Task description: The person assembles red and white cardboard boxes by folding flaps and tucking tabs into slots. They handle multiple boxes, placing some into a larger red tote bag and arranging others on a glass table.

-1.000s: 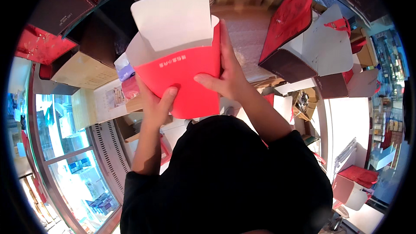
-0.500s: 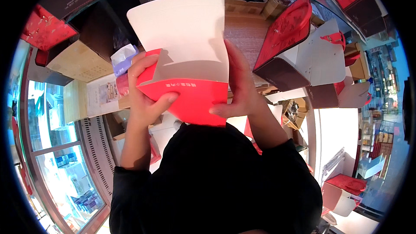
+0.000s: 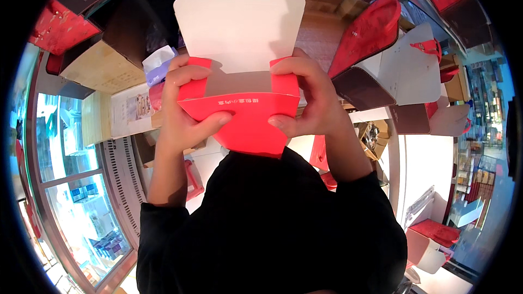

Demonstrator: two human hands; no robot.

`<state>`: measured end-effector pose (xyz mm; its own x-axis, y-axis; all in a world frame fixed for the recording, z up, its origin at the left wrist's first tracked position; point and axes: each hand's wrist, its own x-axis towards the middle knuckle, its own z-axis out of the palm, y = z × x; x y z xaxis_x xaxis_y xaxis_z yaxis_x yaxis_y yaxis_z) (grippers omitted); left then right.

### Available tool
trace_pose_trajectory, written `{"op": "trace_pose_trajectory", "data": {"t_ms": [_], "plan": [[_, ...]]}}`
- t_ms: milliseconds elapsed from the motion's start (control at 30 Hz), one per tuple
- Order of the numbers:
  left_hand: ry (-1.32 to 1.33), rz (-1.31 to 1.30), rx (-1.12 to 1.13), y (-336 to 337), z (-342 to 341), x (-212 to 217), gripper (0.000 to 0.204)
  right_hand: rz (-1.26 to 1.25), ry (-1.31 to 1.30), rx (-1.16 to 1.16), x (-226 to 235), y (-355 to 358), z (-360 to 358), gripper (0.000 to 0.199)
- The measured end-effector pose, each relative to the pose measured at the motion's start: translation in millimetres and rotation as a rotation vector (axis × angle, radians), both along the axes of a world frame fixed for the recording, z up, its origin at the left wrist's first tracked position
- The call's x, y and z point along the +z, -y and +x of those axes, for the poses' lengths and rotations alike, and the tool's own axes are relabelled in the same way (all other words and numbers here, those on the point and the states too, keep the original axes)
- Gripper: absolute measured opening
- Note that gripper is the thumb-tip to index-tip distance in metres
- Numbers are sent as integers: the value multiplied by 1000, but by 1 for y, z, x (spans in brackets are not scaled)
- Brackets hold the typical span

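Between my two hands is a red cardboard box, its tall white-lined lid flap standing raised at the far side. My left hand grips the left side, thumb on the red front face and fingers curled over the folded-in left side flap. On the other side my right hand does the same, its thumb on the front and its fingers bent over the right side flap. Both red side flaps lean inward over the box opening. Deeper down, the inside is in shadow.
Left of the box are a purple-and-white tissue pack and a tan carton. A red and dark-brown gift box with a white interior stands open at right. Beyond lies a wooden surface; a glass display case stands at lower left.
My right hand's fingers have come over the box's right edge, and the right side flap is now folded inward. The box has shifted slightly right and squared up.
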<state>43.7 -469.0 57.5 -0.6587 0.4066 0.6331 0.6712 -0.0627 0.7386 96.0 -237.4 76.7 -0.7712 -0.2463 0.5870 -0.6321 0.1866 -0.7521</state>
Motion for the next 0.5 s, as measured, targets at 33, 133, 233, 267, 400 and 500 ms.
{"op": "trace_pose_trajectory", "data": {"t_ms": [33,133,233,267,400,500], "plan": [[-7,-3,21,1,1,-1,62,-1,0,4,0,0,0,55],[-2,-20,49,2,0,0,58,110,-3,91,1,-11,-3,57],[33,-36,34,4,-2,3,52,119,-35,41,2,-10,-3,48],[31,-33,27,3,-2,3,49,121,-47,17,3,-9,-4,44],[-23,-61,8,4,-5,6,41,124,-88,-50,5,-7,-5,36],[-68,-136,51,4,-5,8,38,102,-145,-68,3,-8,-8,33]]}}
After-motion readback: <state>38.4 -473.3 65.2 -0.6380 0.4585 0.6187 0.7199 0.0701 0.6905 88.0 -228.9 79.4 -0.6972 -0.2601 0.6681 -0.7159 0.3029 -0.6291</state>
